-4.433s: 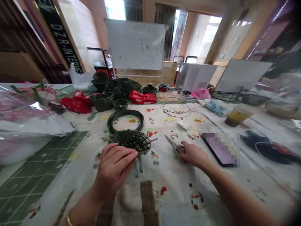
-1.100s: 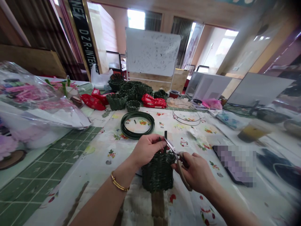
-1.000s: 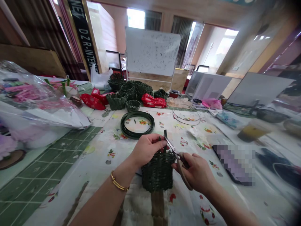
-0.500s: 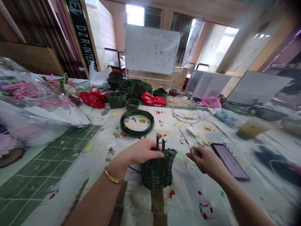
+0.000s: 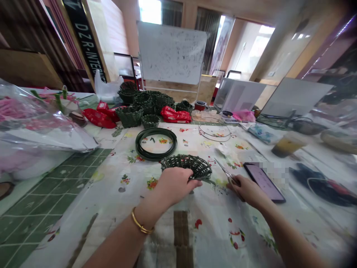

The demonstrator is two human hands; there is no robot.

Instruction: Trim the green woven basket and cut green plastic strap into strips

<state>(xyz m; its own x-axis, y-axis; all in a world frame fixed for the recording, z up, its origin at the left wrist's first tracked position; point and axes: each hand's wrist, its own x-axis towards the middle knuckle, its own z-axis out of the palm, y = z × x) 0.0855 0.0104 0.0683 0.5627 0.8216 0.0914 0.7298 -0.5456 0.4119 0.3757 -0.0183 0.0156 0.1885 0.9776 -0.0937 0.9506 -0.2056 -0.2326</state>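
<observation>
Woven basket (image 5: pixel 192 163), head view: over the cloth-covered desk (image 5: pixel 107 193), tipped so its mouth shows, just to the near side of the dark green coil (image 5: pixel 152 156); can't tell if it touches the cloth. Left grip (image 5: pixel 175 186) pinching the basket's near side. Right grip (image 5: pixel 248 190) curled around the scissors (image 5: pixel 225 169) at the handles, tip just right of the basket. Phone (image 5: pixel 263 180) lies just beyond the right grip.

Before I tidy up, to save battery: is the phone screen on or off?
On: the phone beside the right hand shows a lit, pale purple display, partly pixelated.
</observation>
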